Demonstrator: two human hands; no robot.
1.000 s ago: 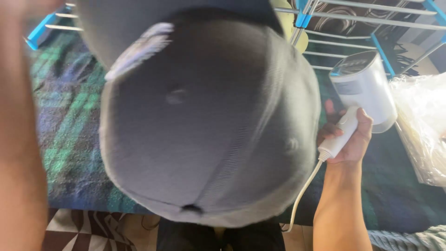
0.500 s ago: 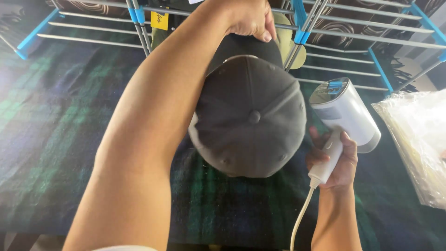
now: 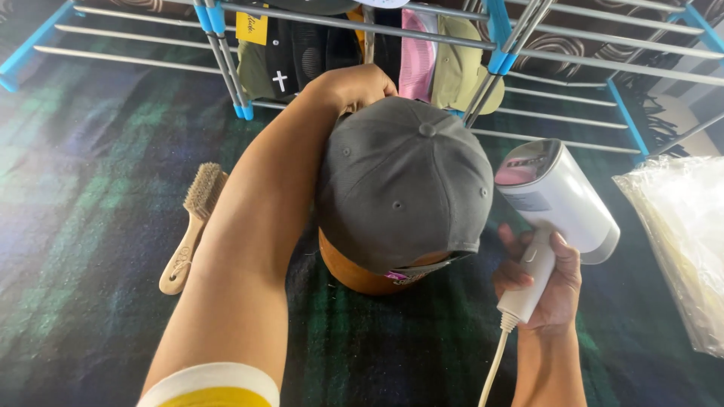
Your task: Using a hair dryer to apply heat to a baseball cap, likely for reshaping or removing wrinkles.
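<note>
Grey cap (image 3: 403, 185) sits on an orange form over the plaid blanket (image 3: 90, 188), left hand (image 3: 354, 87) gripping its far edge, fingers hidden. Right hand (image 3: 539, 279) is wrapped around the white steamer (image 3: 554, 200) beside it; steaming looks barely begun. Brush (image 3: 192, 226) lies left.

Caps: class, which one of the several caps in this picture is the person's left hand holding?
The dark grey cap with the orange underbrim, held by the left hand; the others hang on the rack.
</note>
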